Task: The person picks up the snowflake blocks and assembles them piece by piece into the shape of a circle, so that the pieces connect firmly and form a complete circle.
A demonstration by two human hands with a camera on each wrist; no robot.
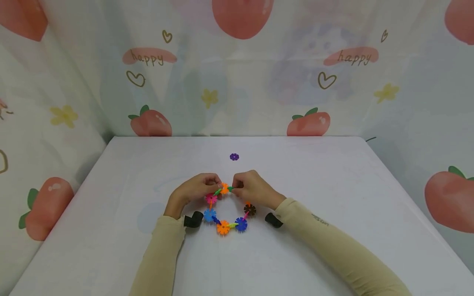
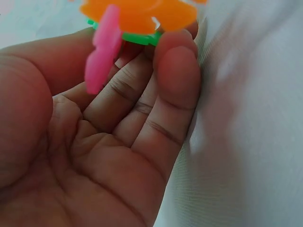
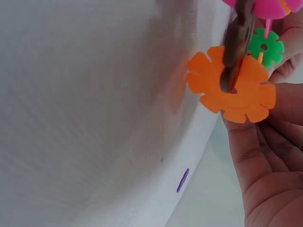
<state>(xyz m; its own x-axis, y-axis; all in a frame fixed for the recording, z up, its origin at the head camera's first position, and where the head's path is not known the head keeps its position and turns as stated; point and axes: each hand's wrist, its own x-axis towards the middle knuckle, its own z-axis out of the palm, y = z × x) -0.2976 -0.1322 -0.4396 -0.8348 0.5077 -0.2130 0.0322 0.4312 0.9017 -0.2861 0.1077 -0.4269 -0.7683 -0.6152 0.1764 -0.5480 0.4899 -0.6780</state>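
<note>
Slotted flower-shaped plastic discs are joined into a ring low over the table. My left hand [image 1: 196, 189] pinches a green disc [image 1: 217, 192] at the ring's far left, beside an orange disc [image 1: 224, 188]. On that orange disc's other side, my right hand [image 1: 257, 190] pinches a second green disc [image 1: 231, 189] between thumb and forefinger. Pink [image 1: 211, 199], light blue [image 1: 210, 215], another orange [image 1: 223, 227], blue [image 1: 241, 224] and brown [image 1: 249, 210] discs follow round. In the right wrist view, an orange disc [image 3: 255, 94] slotted onto the brown one overlaps my right fingers.
A loose purple disc [image 1: 234, 157] lies on the white table [image 1: 314, 164] beyond my hands. Black wrist cameras [image 1: 194, 220] sit at both cuffs, close beside the ring. A printed curtain [image 1: 237, 82] hangs behind the table and along its sides.
</note>
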